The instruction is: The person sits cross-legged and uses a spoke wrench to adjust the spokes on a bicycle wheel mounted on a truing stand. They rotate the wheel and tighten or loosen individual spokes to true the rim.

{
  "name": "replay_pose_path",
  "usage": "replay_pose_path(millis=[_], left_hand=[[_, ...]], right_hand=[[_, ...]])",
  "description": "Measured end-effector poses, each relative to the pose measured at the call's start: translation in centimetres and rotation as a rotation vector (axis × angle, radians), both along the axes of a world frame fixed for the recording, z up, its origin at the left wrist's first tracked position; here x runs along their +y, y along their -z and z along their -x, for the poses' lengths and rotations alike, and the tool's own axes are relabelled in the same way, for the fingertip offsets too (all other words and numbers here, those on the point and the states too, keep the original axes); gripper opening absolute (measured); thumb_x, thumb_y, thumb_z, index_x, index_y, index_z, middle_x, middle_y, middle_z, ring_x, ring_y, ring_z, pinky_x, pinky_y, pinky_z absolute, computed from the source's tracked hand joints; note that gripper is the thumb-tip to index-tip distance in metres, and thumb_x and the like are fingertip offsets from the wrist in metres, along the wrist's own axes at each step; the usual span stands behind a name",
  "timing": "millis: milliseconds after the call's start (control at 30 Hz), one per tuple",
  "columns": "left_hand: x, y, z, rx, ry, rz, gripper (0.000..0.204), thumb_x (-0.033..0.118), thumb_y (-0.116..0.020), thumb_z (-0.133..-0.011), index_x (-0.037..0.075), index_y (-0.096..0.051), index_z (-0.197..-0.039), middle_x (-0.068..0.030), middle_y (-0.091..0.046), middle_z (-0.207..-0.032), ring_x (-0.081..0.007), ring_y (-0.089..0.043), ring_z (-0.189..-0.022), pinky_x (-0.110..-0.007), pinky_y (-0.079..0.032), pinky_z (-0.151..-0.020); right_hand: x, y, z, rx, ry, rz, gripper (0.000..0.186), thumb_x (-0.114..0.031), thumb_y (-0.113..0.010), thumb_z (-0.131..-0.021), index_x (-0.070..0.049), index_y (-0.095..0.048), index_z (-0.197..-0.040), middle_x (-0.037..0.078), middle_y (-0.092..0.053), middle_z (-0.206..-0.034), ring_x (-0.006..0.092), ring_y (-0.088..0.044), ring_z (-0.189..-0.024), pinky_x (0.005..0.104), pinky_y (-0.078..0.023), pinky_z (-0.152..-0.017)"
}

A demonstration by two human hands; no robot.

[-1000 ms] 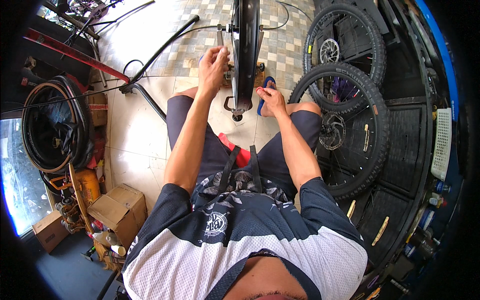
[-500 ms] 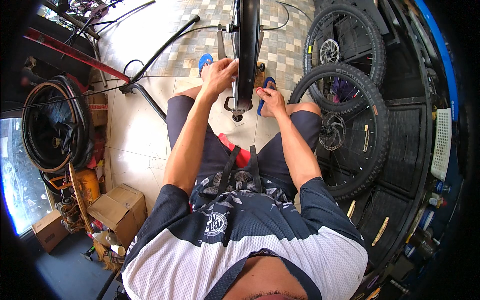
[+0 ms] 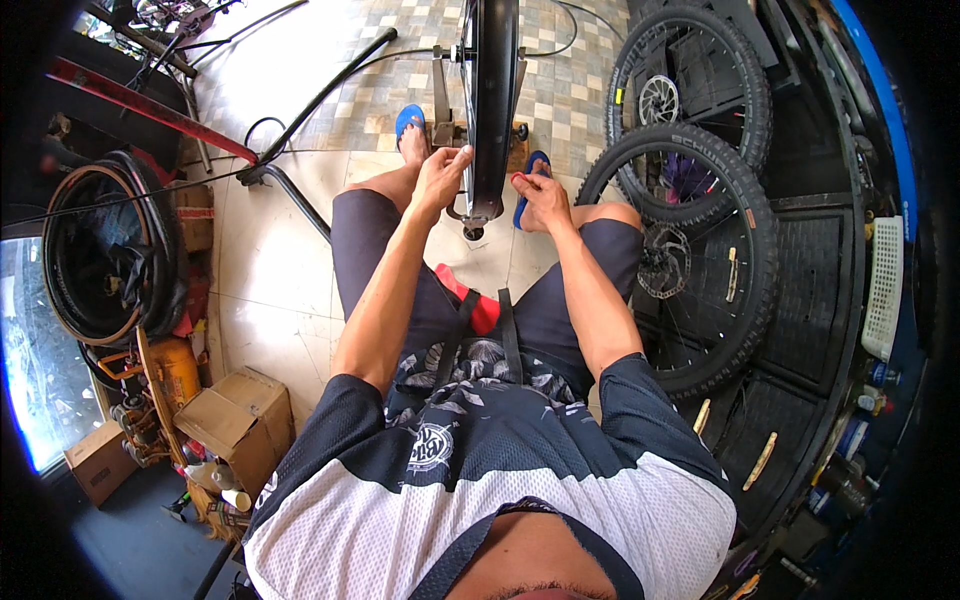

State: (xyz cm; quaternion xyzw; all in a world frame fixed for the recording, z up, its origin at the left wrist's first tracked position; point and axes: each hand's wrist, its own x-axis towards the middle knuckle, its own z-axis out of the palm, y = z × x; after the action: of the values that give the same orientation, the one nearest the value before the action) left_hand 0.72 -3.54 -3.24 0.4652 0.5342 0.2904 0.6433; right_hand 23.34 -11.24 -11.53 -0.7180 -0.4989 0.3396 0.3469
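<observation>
A bicycle wheel [image 3: 492, 90] with a black rim stands upright in front of me, seen edge-on. It is held by its axle between the metal arms of a wheel stand [image 3: 440, 85]. My left hand [image 3: 440, 180] is at the near left side of the rim, its fingertips pinched together against it; whether they grip a spoke or the rim edge is hidden. To the right of the wheel and apart from it, my right hand [image 3: 546, 203] is closed, with a small red piece [image 3: 518, 178] between thumb and fingers, perhaps a spoke wrench, too small to tell.
Two knobbly-tyred wheels [image 3: 755, 290] with disc rotors lean at the right over black panels. Left of me lie a black pole stand [image 3: 300, 205], stacked rims and tyres [image 3: 60, 290] and an open cardboard box [image 3: 235, 415]. A white basket [image 3: 883, 290] stands far right.
My left hand has come down toward me along the rim, its fingers drawing closer together. My right hand and the small red piece have hardly moved.
</observation>
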Motion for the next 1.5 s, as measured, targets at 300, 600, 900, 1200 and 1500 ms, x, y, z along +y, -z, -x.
replay_pose_path(millis=[300, 600, 900, 1200, 1500], left_hand=[[2.1, -8.6, 0.0, -0.048, 0.083, -0.191, 0.043, 0.041, -0.058, -0.099, 0.000, -0.070, -0.098, -0.0047, -0.069, -0.083, -0.0104, -0.062, -0.075, -0.024, -0.048, -0.070], [2.8, -8.8, -0.1, -0.140, -0.086, -0.324, 0.045, 0.041, -0.061, -0.098, 0.001, -0.063, -0.120, -0.0070, -0.069, -0.102, -0.0136, -0.063, -0.089, -0.026, -0.049, -0.076], [0.0, -2.5, -0.2, -0.041, 0.005, -0.102, 0.055, 0.050, -0.059, -0.097, -0.002, -0.060, -0.115, -0.0118, -0.068, -0.104, -0.0155, -0.064, -0.093, -0.028, -0.049, -0.078], [2.6, -11.3, -0.7, -0.160, -0.002, -0.341, 0.044, 0.045, -0.056, -0.100, 0.003, -0.070, -0.107, -0.0019, -0.069, -0.087, -0.0096, -0.060, -0.083, -0.026, -0.048, -0.072], [2.6, -2.2, 0.6, 0.097, -0.071, -0.303, 0.048, 0.045, -0.059, -0.097, 0.000, -0.071, -0.109, -0.0115, -0.067, -0.094, -0.0197, -0.059, -0.087, -0.035, -0.046, -0.081]], right_hand=[[-0.3, -1.3, 0.3, -0.053, -0.015, 0.004, 0.043, -0.047, -0.068, -0.088, -0.008, -0.074, -0.104, 0.014, -0.073, -0.088, 0.0266, -0.070, -0.079, 0.0364, -0.050, -0.071], [-0.3, -1.6, 0.2, -0.062, -0.017, 0.041, 0.042, -0.046, -0.067, -0.089, -0.008, -0.074, -0.104, 0.014, -0.073, -0.089, 0.0286, -0.070, -0.081, 0.0366, -0.051, -0.073], [-0.3, -1.2, 0.3, -0.036, 0.000, 0.007, 0.041, -0.045, -0.067, -0.090, -0.007, -0.073, -0.102, 0.013, -0.071, -0.080, 0.0274, -0.068, -0.075, 0.0371, -0.050, -0.068], [-0.4, -1.9, 0.4, -0.069, -0.020, -0.004, 0.043, -0.046, -0.066, -0.090, -0.005, -0.073, -0.102, 0.015, -0.071, -0.082, 0.0285, -0.068, -0.076, 0.0377, -0.049, -0.069], [-0.3, -1.1, 0.5, -0.067, 0.011, 0.006, 0.045, -0.051, -0.067, -0.088, -0.009, -0.075, -0.103, 0.013, -0.072, -0.086, 0.0261, -0.069, -0.080, 0.0355, -0.050, -0.073]])
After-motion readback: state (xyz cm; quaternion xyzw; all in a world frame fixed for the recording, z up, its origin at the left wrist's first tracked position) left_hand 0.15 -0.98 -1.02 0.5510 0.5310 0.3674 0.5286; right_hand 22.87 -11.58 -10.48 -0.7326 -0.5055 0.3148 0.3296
